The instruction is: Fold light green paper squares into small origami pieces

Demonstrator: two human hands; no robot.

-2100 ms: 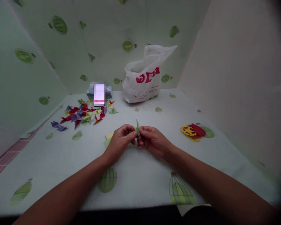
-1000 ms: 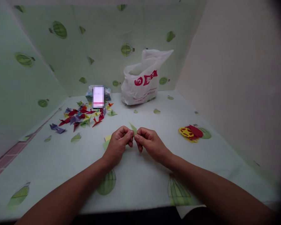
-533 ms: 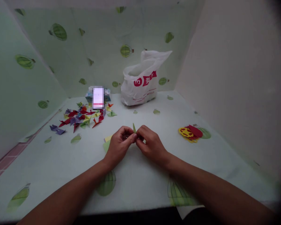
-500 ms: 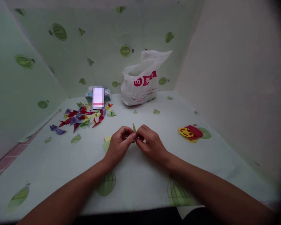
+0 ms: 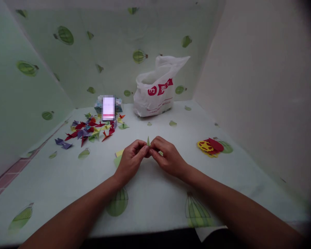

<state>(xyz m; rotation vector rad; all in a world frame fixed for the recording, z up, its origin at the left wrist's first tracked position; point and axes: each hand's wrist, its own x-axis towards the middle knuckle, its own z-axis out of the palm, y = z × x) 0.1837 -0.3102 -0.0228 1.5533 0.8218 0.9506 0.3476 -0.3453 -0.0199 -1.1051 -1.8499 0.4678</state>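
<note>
Between my two hands is a small folded piece of green paper [image 5: 148, 141], its narrow point sticking up above the fingertips. My left hand [image 5: 134, 156] pinches it from the left with thumb and fingers. From the right, my right hand [image 5: 167, 155] pinches it too, and the fingertips of both hands meet. Most of the folded paper is hidden behind the fingers. Partly under my left hand lie green paper sheets [image 5: 117, 161] with a yellow sheet [image 5: 119, 153] at their far edge.
Several colourful folded paper cranes [image 5: 93, 130] lie heaped at the left. Behind them a bright blurred-out screen [image 5: 109, 108] leans on a tissue box [image 5: 118, 104]. A white plastic bag [image 5: 155, 98] stands at the back. Red and yellow cut-outs [image 5: 209, 147] lie at the right.
The green paper's point has turned from leaning left to nearly upright. My right hand's fingers have shifted slightly, and a pale green patch now shows between them.
</note>
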